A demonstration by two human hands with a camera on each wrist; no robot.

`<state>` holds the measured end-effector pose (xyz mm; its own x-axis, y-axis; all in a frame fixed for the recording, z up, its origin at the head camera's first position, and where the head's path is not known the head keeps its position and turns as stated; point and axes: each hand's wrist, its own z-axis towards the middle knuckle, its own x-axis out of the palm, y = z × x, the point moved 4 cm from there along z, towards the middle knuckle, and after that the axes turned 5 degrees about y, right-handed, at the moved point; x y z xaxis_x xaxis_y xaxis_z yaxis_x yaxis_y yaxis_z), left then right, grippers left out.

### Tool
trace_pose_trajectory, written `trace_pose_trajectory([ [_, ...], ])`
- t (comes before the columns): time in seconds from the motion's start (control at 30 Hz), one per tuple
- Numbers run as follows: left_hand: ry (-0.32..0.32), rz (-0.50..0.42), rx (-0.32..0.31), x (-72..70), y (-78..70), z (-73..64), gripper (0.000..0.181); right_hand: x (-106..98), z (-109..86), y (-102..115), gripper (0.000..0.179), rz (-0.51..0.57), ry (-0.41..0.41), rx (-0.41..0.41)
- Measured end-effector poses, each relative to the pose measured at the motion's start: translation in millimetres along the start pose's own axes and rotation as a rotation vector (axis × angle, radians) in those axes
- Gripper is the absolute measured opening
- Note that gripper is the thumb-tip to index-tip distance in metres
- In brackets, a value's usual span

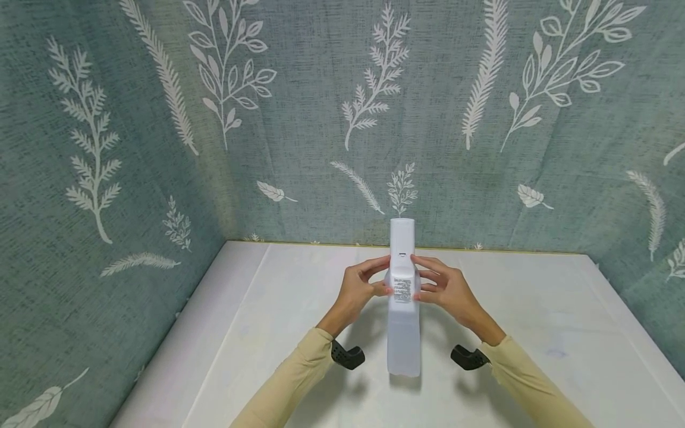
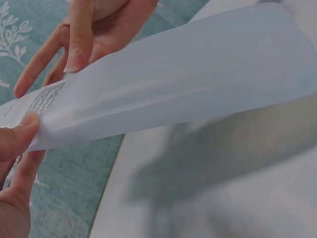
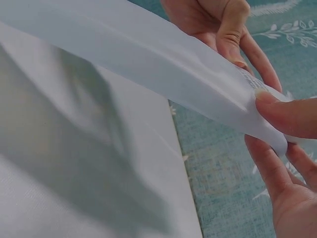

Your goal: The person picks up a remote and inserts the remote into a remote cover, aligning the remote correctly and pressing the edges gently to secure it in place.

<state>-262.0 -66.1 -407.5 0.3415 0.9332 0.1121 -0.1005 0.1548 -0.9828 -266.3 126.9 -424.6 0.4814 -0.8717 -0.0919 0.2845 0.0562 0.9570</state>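
A slim white device (image 1: pixel 404 342) with a cloudy translucent lower part stands out in the middle of the head view. Its upper part carries a small dark slot and a printed label (image 1: pixel 402 290); what kind of device it is, I cannot tell. My left hand (image 1: pixel 355 291) grips its left side between thumb and fingers. From the other side, my right hand (image 1: pixel 452 291) holds it the same way, thumb near the label. In both wrist views the long translucent body (image 2: pixel 188 74) is off the table, above its own shadow.
The white table (image 1: pixel 278 333) lies beneath, its back edge against a green cloth (image 1: pixel 299 119) printed with pale leaves. The same cloth hangs at the left and right. A black strap-like piece (image 1: pixel 348 355) sits at my left wrist, another (image 1: pixel 468 357) at my right.
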Motion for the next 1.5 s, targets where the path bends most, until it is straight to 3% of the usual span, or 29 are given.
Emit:
trace_pose_trajectory([
  [0.27, 0.01, 0.064, 0.002, 0.6, -4.2, -2.5, 0.059, 1, -1.7, 5, 0.078, 0.003, 0.03, 0.002],
  [0.47, 0.07, 0.021, 0.011, 2.0, -6.3, -4.0, 0.061, 1, -1.1, 8, 0.089, 0.021, 0.09, -0.007],
  [0.6, 0.103, 0.045, 0.014, 3.3, -7.4, -5.0, 0.063, 0, -1.9, 11, 0.09, 0.003, 0.125, -0.003],
  [0.9, 0.19, 0.078, 0.012, 4.7, -10.7, -5.3, 0.072, -1, -3.1, 14, 0.091, 0.012, 0.123, 0.027],
  [1.37, 0.156, 0.101, 0.004, 5.4, -14.3, -7.7, 0.071, 0, -7.4, 16, 0.092, 0.012, 0.102, 0.006],
  [1.5, 0.158, 0.097, 0.014, 2.5, -3.8, -1.8, 0.073, -1, -7.8, 17, 0.092, -0.001, 0.086, 0.004],
])
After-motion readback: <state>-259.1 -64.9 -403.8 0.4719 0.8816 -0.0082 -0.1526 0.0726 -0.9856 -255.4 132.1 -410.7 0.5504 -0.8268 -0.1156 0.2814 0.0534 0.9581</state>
